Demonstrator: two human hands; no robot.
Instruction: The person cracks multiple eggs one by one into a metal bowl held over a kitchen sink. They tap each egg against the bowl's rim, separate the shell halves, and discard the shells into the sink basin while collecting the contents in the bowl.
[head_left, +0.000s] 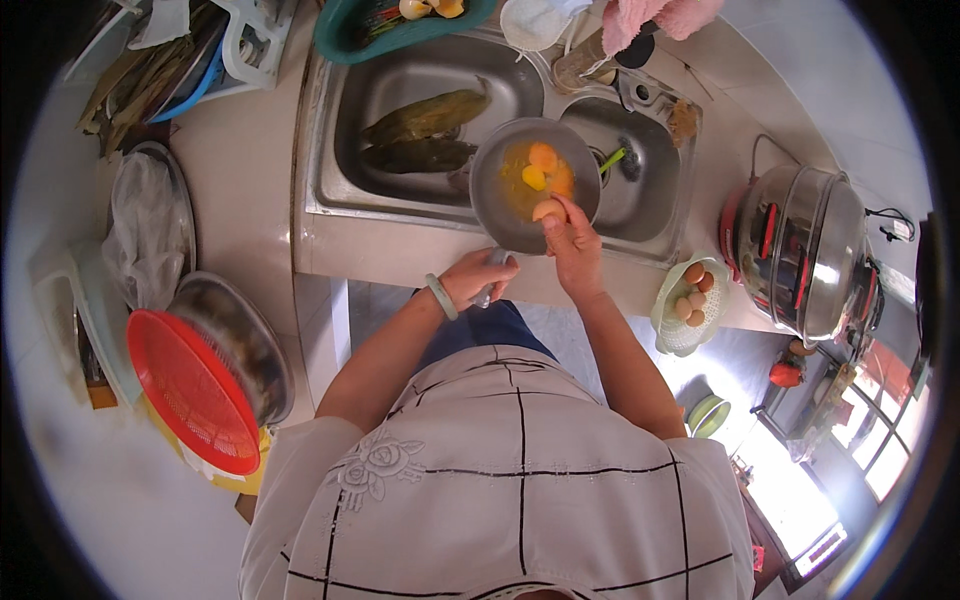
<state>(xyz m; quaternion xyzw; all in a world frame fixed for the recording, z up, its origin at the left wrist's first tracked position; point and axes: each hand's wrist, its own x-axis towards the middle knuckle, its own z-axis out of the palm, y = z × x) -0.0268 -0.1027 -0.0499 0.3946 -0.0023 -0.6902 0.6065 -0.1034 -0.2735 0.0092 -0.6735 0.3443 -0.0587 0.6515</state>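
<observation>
My left hand (474, 279) grips the clear handle (484, 295) of a round grey bowl (491, 214). The bowl sits over the front edge and divider of the sink. Inside it are several orange-yellow egg yolks (543, 157) in egg white. Over the near side of the bowl, my right hand (576, 247) holds a brown egg (549, 210) between thumb and fingers. The fingers hide part of the egg, so I cannot tell if its shell is cracked. To the right, a pale green basket (663, 322) carries several brown eggs (696, 300).
The double steel sink (397, 214) has dark green leafy bundles (431, 116) in its left basin. Eggshells lie in a teal basin (337, 52) behind it. A steel steamer (795, 247) stands right; a red colander (191, 390) and metal basin (262, 352) stand left.
</observation>
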